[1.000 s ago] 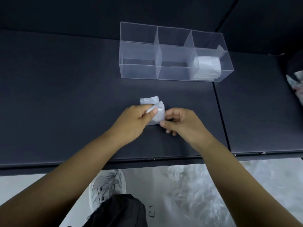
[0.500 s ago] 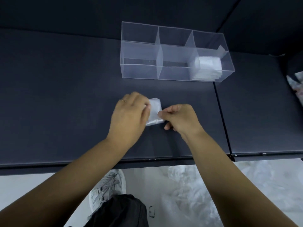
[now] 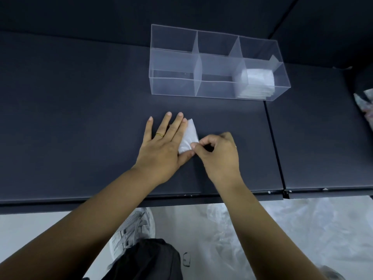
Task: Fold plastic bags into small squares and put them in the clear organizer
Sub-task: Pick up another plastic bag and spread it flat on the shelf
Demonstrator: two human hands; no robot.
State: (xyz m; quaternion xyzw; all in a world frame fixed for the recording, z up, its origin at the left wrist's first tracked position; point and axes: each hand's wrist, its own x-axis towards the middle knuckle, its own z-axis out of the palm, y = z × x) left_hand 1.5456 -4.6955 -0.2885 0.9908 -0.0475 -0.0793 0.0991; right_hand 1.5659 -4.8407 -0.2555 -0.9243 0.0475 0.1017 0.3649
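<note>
A small folded white plastic bag [image 3: 189,138] lies on the dark table [image 3: 80,118]. My left hand [image 3: 163,146] lies flat with straight fingers, pressing the bag's left side down. My right hand [image 3: 218,152] pinches the bag's near right corner between thumb and curled fingers. Behind them stands the clear organizer [image 3: 173,81] with three compartments. Its right compartment holds a stack of folded white bags [image 3: 257,82]; the left and middle ones hold nothing.
The table's front edge [image 3: 141,197] runs just below my wrists. A seam [image 3: 274,142] splits the tabletop on the right. Loose clear plastic bags [image 3: 292,229] lie on the floor below. More crumpled plastic [image 3: 365,106] sits at the far right edge.
My left hand went from pinching the bag with curled fingers to lying flat over its left side. My right hand stays at the bag's right corner.
</note>
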